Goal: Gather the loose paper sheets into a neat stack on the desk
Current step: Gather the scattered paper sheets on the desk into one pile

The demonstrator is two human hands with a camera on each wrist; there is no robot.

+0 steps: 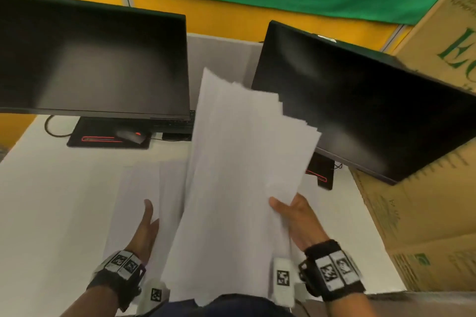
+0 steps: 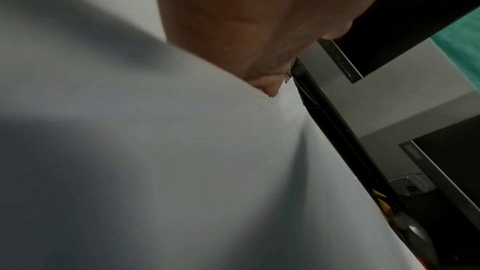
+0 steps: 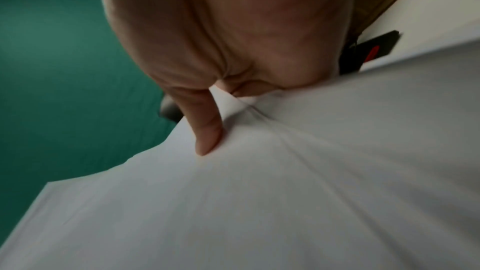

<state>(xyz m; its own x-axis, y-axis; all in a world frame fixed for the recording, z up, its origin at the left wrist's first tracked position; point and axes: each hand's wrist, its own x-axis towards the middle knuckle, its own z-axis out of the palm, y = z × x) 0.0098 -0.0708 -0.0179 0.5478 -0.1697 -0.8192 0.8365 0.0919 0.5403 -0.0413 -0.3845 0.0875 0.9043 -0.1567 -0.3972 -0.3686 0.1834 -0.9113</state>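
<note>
A fanned bundle of white paper sheets (image 1: 244,162) is lifted above the white desk (image 1: 51,201), its edges uneven. My right hand (image 1: 291,211) grips the bundle's right edge; in the right wrist view the thumb (image 3: 207,130) presses onto the paper (image 3: 285,202) and creases it. More sheets (image 1: 139,188) lie flat on the desk to the left. My left hand (image 1: 146,229) holds one of these at its edge, thumb on top and fingers hidden beneath. In the left wrist view that sheet (image 2: 155,151) covers the fingers below the palm (image 2: 246,17).
Two dark monitors (image 1: 98,59) (image 1: 360,110) stand behind the papers. A mouse (image 1: 131,136) sits on a black mat (image 1: 103,139) under the left monitor. Stacked cardboard boxes (image 1: 425,213) crowd the desk's right side.
</note>
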